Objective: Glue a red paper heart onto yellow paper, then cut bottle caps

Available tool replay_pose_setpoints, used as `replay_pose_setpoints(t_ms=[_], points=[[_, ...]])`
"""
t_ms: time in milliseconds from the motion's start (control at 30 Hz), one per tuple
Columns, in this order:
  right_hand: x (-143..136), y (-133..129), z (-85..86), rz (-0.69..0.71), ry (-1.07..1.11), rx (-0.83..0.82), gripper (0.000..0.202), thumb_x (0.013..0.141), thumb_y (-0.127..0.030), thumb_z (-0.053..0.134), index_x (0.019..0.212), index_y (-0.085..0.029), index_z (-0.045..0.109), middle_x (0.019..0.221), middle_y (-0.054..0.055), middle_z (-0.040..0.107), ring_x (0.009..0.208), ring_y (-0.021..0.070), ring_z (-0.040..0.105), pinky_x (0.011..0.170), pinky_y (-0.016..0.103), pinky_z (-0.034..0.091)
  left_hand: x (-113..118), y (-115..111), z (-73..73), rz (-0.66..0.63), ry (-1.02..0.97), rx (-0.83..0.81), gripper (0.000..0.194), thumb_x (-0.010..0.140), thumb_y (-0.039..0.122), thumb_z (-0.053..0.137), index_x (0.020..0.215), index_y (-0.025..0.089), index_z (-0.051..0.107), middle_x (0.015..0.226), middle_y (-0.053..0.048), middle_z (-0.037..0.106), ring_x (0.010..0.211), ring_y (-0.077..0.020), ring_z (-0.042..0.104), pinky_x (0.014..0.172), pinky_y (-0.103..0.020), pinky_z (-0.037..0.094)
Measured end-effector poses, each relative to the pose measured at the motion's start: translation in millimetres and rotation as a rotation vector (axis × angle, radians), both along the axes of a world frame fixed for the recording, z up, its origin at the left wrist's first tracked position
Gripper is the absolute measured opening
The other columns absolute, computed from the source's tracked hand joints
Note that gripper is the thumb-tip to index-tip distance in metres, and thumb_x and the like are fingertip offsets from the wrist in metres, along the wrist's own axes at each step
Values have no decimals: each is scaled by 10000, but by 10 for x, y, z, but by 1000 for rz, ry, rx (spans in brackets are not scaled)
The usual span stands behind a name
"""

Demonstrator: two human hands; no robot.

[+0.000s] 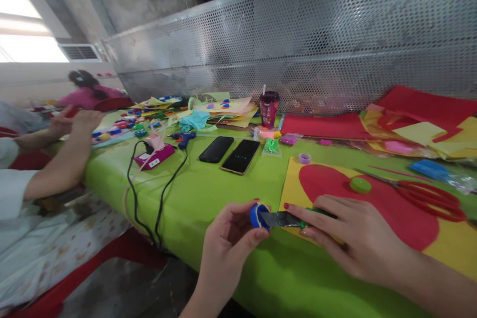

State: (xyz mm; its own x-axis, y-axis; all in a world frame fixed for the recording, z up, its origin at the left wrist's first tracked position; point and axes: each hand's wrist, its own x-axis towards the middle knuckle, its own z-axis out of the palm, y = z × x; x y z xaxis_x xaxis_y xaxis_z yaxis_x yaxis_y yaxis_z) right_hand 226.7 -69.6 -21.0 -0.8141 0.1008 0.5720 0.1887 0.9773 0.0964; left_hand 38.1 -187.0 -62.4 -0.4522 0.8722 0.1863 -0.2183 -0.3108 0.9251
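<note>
Between the thumb and fingers of my left hand [229,238] is a blue bottle cap [255,216], its open side facing right with a pale yellowish rim. My right hand [350,238] grips a green-handled utility knife [285,219], and the blade's tip reaches into the cap. Most of the handle is hidden under my fingers. Below and beyond my right hand lies a yellow sheet [292,189] bearing a red paper shape [324,176]. A green cap [360,185] rests on the red shape, close to red-handled scissors [428,200].
Two phones [240,156] lie past my hands. A purple power strip [154,157] with black cords and a blue glue gun [182,139] sit left. A drink cup [269,109] stands near the perforated metal panel [335,35]. Another person's arms [70,159] reach in from the left.
</note>
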Motion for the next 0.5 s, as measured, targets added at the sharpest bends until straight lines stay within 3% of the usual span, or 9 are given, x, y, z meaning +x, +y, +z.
replay_pose_setpoints(t_ms=[200, 500], points=[[-1, 22, 6, 17, 14, 21, 318, 979, -292, 402, 1209, -215, 608, 664, 4, 549, 545, 128, 480, 467, 240, 318, 68, -25, 92, 26, -63, -39, 262, 649, 246, 814, 857, 154, 685, 820, -42, 740, 664, -138, 672, 618, -221, 565], [-12, 39, 20, 62, 21, 49, 302, 981, -291, 402, 1147, -182, 629, 661, 16, 559, 553, 134, 503, 470, 237, 358, -73, 7, -20, -147, -34, 28, 240, 700, 219, 789, 898, 139, 680, 846, -71, 740, 659, -152, 687, 606, -235, 580]])
